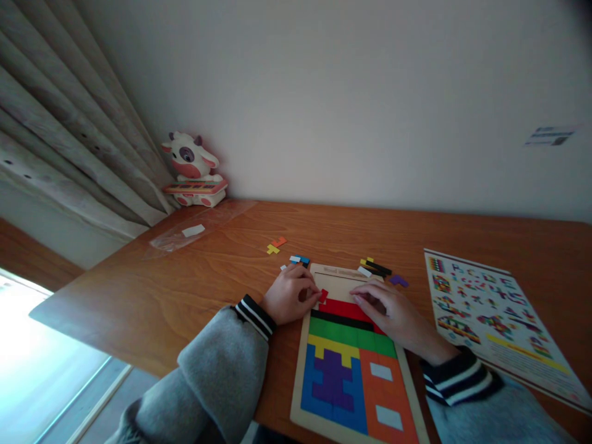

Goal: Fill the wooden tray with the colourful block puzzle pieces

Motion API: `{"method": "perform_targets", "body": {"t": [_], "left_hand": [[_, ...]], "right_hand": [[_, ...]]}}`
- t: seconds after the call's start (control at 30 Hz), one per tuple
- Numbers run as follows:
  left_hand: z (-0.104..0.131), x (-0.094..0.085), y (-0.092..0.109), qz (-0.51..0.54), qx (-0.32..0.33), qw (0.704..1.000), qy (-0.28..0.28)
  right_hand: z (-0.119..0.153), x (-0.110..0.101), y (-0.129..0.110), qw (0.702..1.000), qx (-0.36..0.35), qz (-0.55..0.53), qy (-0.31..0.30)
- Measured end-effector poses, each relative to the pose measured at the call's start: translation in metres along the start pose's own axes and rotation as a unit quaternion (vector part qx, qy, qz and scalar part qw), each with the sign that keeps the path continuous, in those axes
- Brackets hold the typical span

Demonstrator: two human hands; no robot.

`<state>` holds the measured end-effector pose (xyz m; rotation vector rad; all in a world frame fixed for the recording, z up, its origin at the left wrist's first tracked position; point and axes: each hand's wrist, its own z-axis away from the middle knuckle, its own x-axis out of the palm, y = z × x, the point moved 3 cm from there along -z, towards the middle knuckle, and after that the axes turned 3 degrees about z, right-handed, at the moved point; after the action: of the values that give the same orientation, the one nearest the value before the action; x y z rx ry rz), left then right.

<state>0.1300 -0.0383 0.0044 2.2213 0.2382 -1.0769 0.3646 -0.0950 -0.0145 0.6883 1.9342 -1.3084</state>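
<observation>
Head view: the left hand (pixel 292 301) is pinching a small red piece (pixel 323 296) at the left edge of the puzzle tray (pixel 301 370), its grip closed on the piece between thumb and fingertips, as far as the small size lets me tell. The piece is sitting just at the top of the red row (pixel 345 308), over the tray's bare upper strip. The right hand (pixel 393 311) is lying flat on the red row, fingers together and pressing down, grasping nothing.

What could be going wrong from here, as I judge it: the piece is being held at a slant, so it may be catching on the row's edge and riding up instead of dropping in; a push from the left hand could also be nudging the tray sideways on the bench (pixel 185 290), and only the right palm is stopping that. If that palm is dragging, it may be lifting the black strip (pixel 341 320) below.

Both wrists are resting low on the bench, the left forearm coming in from the lower left with the hand curled inward, the right forearm from the lower right with the hand stretched toward the tray's middle. Spare pieces (pixel 375 267) are lying just beyond the tray, and a pattern sheet (pixel 490 314) to its right.
</observation>
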Motion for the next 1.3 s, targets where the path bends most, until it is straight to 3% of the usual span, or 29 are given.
{"method": "perform_targets", "body": {"t": [0.4,0.73,0.93,1.03,1.17,1.3], "left_hand": [[-0.003,0.005,0.002,-0.038,-0.039,0.998,-0.003],[-0.002,0.003,0.002,-0.011,-0.027,1.000,-0.009],[-0.003,0.001,0.005,0.006,-0.024,1.000,-0.013],[-0.004,0.002,0.008,0.042,-0.007,0.999,-0.029],[-0.004,0.003,0.014,0.053,0.049,0.995,-0.070],[-0.004,0.004,0.015,0.043,0.065,0.993,-0.091]], "right_hand": [[-0.002,-0.001,-0.001,1.000,0.000,-0.014,0.003],[-0.002,-0.003,-0.002,0.999,-0.012,-0.027,0.016],[0.000,-0.005,0.001,0.986,0.079,-0.143,0.014],[0.001,-0.005,0.005,0.977,0.106,-0.186,0.021],[-0.001,-0.006,0.004,0.980,0.090,-0.174,0.024],[-0.001,-0.006,0.002,0.984,0.075,-0.159,0.029]]}}
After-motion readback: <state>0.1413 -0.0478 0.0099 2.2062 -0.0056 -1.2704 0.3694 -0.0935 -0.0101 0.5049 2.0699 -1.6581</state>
